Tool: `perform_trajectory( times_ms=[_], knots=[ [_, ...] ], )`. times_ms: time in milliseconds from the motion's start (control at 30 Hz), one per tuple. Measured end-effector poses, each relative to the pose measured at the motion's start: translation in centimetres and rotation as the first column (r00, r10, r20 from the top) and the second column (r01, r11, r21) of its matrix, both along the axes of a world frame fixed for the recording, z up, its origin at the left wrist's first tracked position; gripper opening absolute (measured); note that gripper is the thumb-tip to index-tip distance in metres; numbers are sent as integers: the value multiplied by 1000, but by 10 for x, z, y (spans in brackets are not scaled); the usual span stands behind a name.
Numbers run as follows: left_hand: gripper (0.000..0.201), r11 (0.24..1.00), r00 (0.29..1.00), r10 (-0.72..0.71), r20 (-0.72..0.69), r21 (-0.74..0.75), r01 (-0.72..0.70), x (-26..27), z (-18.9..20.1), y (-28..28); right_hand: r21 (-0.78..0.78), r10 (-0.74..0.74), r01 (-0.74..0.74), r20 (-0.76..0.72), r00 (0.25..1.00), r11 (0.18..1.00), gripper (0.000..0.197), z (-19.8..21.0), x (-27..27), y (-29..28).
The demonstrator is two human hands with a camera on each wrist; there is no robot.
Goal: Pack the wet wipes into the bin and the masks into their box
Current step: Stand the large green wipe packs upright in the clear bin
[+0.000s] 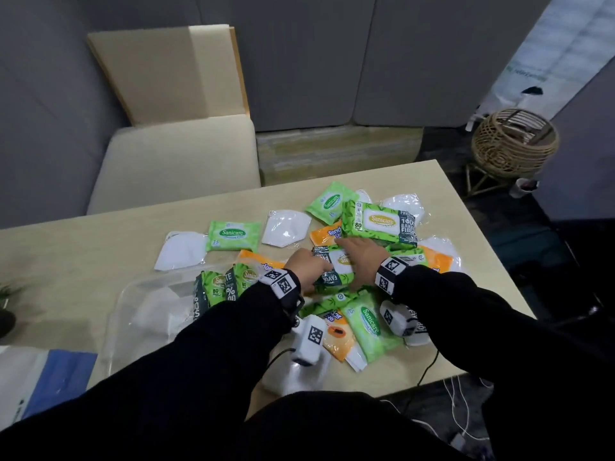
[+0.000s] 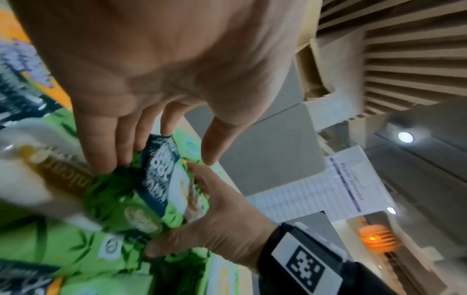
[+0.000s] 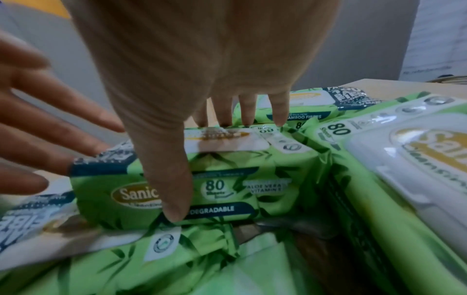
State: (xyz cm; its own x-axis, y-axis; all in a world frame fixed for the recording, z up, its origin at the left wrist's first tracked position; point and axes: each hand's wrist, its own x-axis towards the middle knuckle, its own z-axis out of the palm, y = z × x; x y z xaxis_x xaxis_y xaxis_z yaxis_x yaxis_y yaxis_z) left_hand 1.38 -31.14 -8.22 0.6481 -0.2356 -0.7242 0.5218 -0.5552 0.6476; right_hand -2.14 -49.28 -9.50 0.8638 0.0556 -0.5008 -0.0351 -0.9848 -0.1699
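A large green Sanicare wet-wipes pack point(image 1: 342, 264) point(image 3: 227, 191) point(image 2: 121, 199) lies in the middle of the pile on the table. My right hand point(image 1: 357, 257) point(image 3: 209, 167) grips it, thumb on its near side and fingers over its far edge. The straight fingers of my left hand point(image 1: 309, 266) point(image 2: 161, 159) touch the pack's dark-blue end. A clear plastic bin point(image 1: 133, 314) at the left holds large green packs point(image 1: 219, 287) standing on edge. White masks point(image 1: 181, 249) point(image 1: 286, 227) lie among the packs.
Another large pack point(image 1: 379, 222), small green packs point(image 1: 233, 234) and orange packs point(image 1: 436, 259) lie around my hands. A blue-and-white package point(image 1: 50, 377) sits at the lower left. Beyond the table point(image 1: 83, 247) are a cushioned seat point(image 1: 173, 161) and a wicker basket point(image 1: 514, 141).
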Motion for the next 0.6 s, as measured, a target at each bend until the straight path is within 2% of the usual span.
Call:
perform_trajectory(
  times_ms=[67,133,200,267,300,333,400,467,533,600],
  knots=[
    [59,999,998,47,-30,-2,-47,7,-39,-4,-39,25,-23,53,998,999,124,-3,-2,-1],
    [59,995,995,95,-25,-10,-95,8,-50,-8,-63,48,-41,115,992,997,114,-2,-2,-2],
    [50,992,992,122,7,-26,-122,-7,2,-11,-55,40,-34,128,991,998,111,4,-1,-3],
    [26,984,986,160,52,-84,-156,-12,25,-11,-14,-9,11,140,990,1000,114,15,-3,-4],
    [26,978,981,181,76,-116,-172,-12,32,-9,32,-32,27,152,988,999,115,21,-5,-7],
    [38,972,975,202,93,-144,-188,-12,41,-5,96,-51,35,166,985,995,115,27,-5,-10],
    [78,968,964,212,158,-166,-185,-11,59,7,259,-122,75,169,978,963,114,44,-6,-14],
    [108,963,965,191,181,-222,-149,-11,81,20,442,-192,105,156,969,891,115,64,-4,-12],
    [122,942,964,162,211,-323,-88,-10,106,30,595,-198,85,127,972,799,112,89,0,-3],
    [122,934,939,110,325,-356,14,-8,132,42,745,-172,83,42,984,662,94,112,6,7]
  ],
)
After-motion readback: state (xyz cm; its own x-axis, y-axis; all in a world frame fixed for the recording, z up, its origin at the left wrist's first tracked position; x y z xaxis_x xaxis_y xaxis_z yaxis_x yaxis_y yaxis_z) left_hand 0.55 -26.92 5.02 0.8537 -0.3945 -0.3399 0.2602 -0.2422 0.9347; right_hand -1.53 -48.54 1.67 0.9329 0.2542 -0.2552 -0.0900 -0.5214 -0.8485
